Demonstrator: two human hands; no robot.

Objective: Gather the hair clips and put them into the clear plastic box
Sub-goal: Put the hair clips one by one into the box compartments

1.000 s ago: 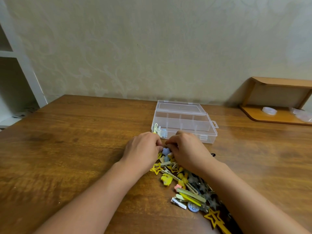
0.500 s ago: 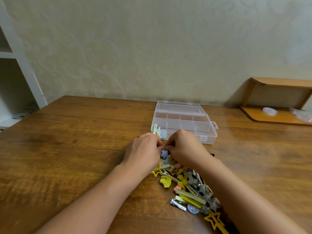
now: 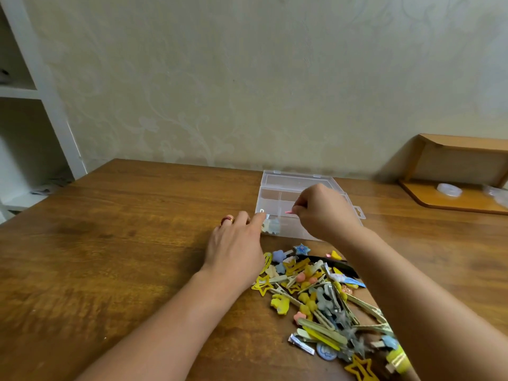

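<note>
Soft, dim light; motion-blurred hands, wide-angle edge distortion.

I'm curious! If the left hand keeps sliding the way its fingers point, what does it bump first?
Probably the clear plastic box: the left hand already reaches its near left corner, though contact is unclear.

tabletop [image 3: 123,257]: brown wood, visible grain, slight sheen | box [image 3: 291,185]: clear smooth plastic | hair clips [image 3: 324,298]: glossy coloured plastic, some bare shiny metal | wall [image 3: 247,78]: matt embossed wallpaper | shelf [image 3: 453,200]: smooth wood
</note>
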